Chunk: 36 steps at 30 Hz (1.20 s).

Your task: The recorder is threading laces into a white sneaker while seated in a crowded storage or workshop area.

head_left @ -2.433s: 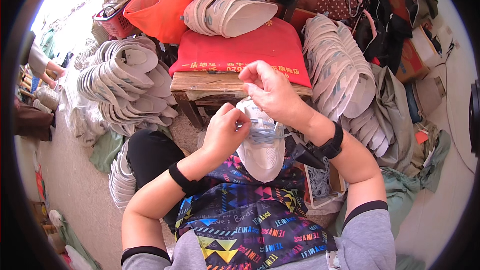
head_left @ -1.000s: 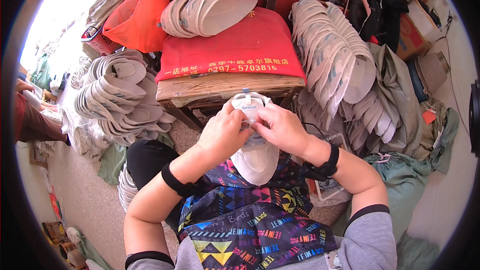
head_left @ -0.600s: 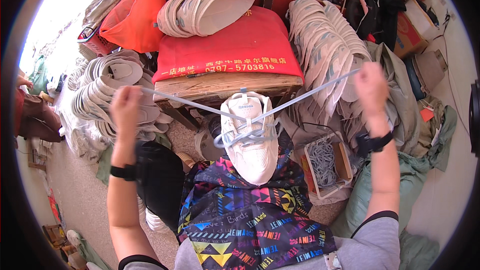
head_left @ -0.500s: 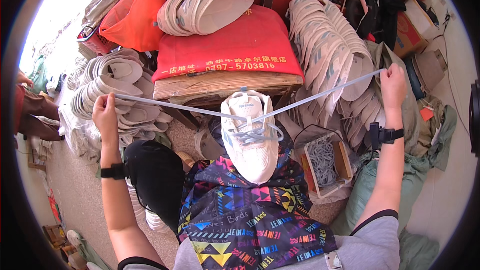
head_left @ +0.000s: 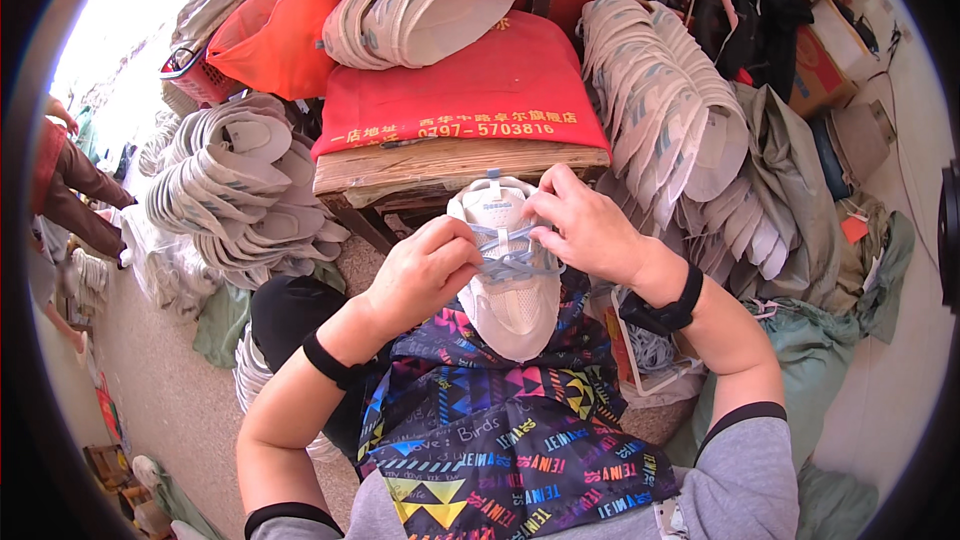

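A white shoe upper [head_left: 513, 325] rests between my lap and the wooden bench, its toe toward me. A pale blue-grey shoelace [head_left: 508, 266] criss-crosses its front. My left hand [head_left: 432, 262] is closed at the left side of the lacing, its fingertips pinching the lace. Across from it, my right hand [head_left: 588, 225] is closed at the right eyelets with thumb and forefinger on the lace. The lace's ends are mostly hidden by my fingers. A patterned apron [head_left: 500, 440] covers my lap below the upper.
More nested uppers lie on the red cloth [head_left: 460, 90] over the bench [head_left: 450, 162]. Stacks of uppers stand at left [head_left: 225, 185] and right [head_left: 665, 90]. A box of laces [head_left: 650, 352] sits by my right forearm. Another person's leg [head_left: 85, 185] shows at far left.
Both hands have come in from wide apart, where they held the lace stretched out to either side, to the upper's eyelets. The long taut lace lengths no longer show.
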Available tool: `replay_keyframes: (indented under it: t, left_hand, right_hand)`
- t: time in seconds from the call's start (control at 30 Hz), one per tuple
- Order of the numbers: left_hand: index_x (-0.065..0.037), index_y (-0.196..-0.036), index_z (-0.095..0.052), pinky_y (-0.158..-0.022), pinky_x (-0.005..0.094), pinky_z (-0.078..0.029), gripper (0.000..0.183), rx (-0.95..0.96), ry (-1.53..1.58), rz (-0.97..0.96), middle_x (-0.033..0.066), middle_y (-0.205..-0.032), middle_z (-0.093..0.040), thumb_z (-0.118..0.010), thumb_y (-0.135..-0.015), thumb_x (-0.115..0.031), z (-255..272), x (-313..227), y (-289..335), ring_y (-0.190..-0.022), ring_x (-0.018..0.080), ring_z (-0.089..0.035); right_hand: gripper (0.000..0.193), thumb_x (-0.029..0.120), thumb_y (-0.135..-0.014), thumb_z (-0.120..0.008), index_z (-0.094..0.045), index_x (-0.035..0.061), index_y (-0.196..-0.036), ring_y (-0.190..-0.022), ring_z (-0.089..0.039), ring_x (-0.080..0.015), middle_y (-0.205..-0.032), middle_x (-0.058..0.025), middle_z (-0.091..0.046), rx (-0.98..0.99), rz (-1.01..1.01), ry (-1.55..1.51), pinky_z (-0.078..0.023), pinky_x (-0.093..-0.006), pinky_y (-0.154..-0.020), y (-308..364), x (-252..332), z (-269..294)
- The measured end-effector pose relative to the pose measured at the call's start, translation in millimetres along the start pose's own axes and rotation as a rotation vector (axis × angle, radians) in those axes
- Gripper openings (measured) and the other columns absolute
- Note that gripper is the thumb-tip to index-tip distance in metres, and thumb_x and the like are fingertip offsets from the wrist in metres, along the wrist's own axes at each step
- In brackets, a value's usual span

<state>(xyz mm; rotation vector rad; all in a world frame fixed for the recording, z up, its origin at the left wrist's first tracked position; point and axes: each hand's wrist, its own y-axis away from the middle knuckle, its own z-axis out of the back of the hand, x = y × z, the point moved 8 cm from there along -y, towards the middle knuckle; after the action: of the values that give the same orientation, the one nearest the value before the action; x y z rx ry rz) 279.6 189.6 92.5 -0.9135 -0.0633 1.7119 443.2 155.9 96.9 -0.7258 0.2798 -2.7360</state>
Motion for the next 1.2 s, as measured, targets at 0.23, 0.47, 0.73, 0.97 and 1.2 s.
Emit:
replay_keyframes:
  t: [0.23,0.47,0.73,0.97,1.2]
  left_hand:
    - [-0.007,-0.089,-0.056,-0.062,0.0376,-0.049,0.02,-0.149,-0.352,-0.035,0.0073,-0.077,-0.05,-0.066,-0.073,-0.003,-2.7,-2.7,-5.5,-0.072,0.0271,-0.059]
    - [-0.003,-0.098,-0.054,-0.056,0.0336,-0.05,0.023,-0.149,-0.068,0.225,0.0076,-0.075,-0.056,-0.066,-0.079,-0.001,-16.9,28.1,26.1,-0.062,0.0219,-0.06]
    - [-0.002,-0.107,-0.053,-0.053,0.0231,-0.046,0.025,-0.173,0.307,0.424,0.0013,-0.076,-0.057,-0.066,-0.086,0.001,-12.4,41.3,32.0,-0.059,0.0082,-0.054]
    - [-0.003,-0.108,-0.059,-0.056,0.0234,-0.044,0.025,-0.31,0.254,0.432,0.0025,-0.081,-0.054,-0.067,-0.085,-0.001,-0.6,52.1,30.6,-0.064,0.0095,-0.05]
    - [-0.008,-0.096,-0.07,-0.063,0.0282,-0.042,0.017,-0.193,0.134,0.464,0.0046,-0.089,-0.049,-0.074,-0.079,-0.007,-10.6,44.8,4.1,-0.078,0.0163,-0.048]
  right_hand:
    - [0.015,0.01,-0.083,-0.067,-0.058,0.0053,-0.094,-0.084,-0.061,-0.0316,-0.101,-0.0116,-0.051,0.086,-0.074,-0.055,-0.051,-0.0411,-0.072,-2.0,4.0,-8.0]
    - [0.014,0.01,-0.083,-0.067,-0.058,0.0065,-0.093,-0.087,-0.062,-0.0309,-0.105,-0.0119,-0.05,-0.053,-0.018,-0.006,-0.052,-0.0408,-0.072,2.2,11.2,-2.6]
    - [0.015,0.008,-0.083,-0.065,-0.058,0.002,-0.094,-0.085,-0.061,-0.029,-0.104,-0.0121,-0.051,-0.066,0.11,0.162,-0.051,-0.0392,-0.071,5.8,17.1,2.4]
    - [0.014,0.009,-0.085,-0.061,-0.058,0.0028,-0.097,-0.083,-0.063,-0.0284,-0.101,-0.0125,-0.054,-0.196,-0.021,0.297,-0.052,-0.0388,-0.069,14.4,11.8,35.0]
    - [0.02,0.02,-0.08,-0.07,-0.061,0.006,-0.092,-0.084,-0.061,-0.0279,-0.093,-0.0098,-0.052,-0.122,0.046,0.094,-0.05,-0.0403,-0.074,17.1,42.9,-15.5]
